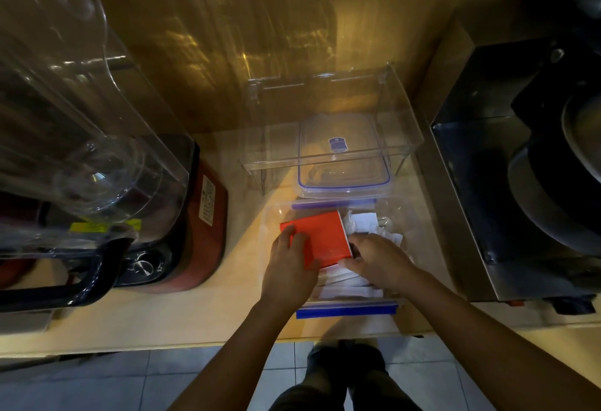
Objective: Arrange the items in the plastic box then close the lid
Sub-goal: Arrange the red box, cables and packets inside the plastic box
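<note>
Both forearms are extended forward and down from the bottom of the view, converging over a clear plastic box [328,207] that stands on the pale worktop [156,319]. The left hand [292,267] is laid palm-down on the near left corner of an orange-red box [320,237], its fingers spread flat across the top face and its thumb toward the near edge. The right hand [377,262] is set against the right edge of the same orange-red box, the fingers curled at that edge and partly buried among white papers [362,223]. The grip of each hand is thus closed on the orange-red box from opposite sides, though how firmly the right fingers clasp it cannot be made out clearly.

The orange-red box is held inside the plastic box, toward its left half, lying flat and slightly turned. White papers are seen to its right and beneath its near edge. Blue latches [346,308] are seen on the near and far rims of the plastic box.

The blue-trimmed clear lid [344,163] is lying just behind the plastic box, under a clear acrylic stand [328,118]. A red-based blender [182,232] stands to the left, and a dark appliance [527,183] to the right.
</note>
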`<action>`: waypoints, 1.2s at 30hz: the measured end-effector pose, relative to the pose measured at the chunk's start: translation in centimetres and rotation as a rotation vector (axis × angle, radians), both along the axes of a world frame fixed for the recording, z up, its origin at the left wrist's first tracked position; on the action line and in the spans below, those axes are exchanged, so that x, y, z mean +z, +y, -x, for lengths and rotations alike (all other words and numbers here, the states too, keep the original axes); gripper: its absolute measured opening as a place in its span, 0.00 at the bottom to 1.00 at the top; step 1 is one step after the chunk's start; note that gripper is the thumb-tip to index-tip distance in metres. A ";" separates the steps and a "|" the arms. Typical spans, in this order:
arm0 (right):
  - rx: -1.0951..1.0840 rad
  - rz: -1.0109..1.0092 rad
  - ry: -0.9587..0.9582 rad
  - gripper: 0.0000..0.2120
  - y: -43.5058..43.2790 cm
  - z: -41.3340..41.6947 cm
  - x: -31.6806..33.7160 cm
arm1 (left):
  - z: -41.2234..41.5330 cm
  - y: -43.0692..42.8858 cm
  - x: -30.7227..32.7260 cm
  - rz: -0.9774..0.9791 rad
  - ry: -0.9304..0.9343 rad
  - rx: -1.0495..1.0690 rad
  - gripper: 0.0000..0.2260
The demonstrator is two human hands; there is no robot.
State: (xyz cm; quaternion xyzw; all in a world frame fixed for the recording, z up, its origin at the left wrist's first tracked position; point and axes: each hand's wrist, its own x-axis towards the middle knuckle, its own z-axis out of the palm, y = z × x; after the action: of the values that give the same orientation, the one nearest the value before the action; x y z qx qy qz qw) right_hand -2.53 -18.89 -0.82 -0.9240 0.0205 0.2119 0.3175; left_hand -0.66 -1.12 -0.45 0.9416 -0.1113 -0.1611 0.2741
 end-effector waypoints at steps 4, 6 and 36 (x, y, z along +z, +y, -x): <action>0.016 -0.011 0.019 0.15 -0.2 -0.2 -0.2 | 0.5 0.1 0.1 -0.153 -0.067 -0.101 0.23; 0.022 -0.017 0.017 0.16 -0.3 -0.2 -0.3 | 0.6 0.2 -0.1 -0.233 -0.123 -0.157 0.22; -0.287 0.001 -0.059 0.10 -1.5 -2.3 -0.8 | -0.6 -0.8 -0.7 -0.276 -0.194 -0.309 0.27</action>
State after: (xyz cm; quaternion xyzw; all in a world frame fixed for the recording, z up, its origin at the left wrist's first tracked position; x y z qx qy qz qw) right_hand -0.28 -20.35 -1.60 -0.9176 0.1432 0.1369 0.3447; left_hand -0.03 -1.91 -1.11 0.9530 -0.2571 -0.1234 0.1025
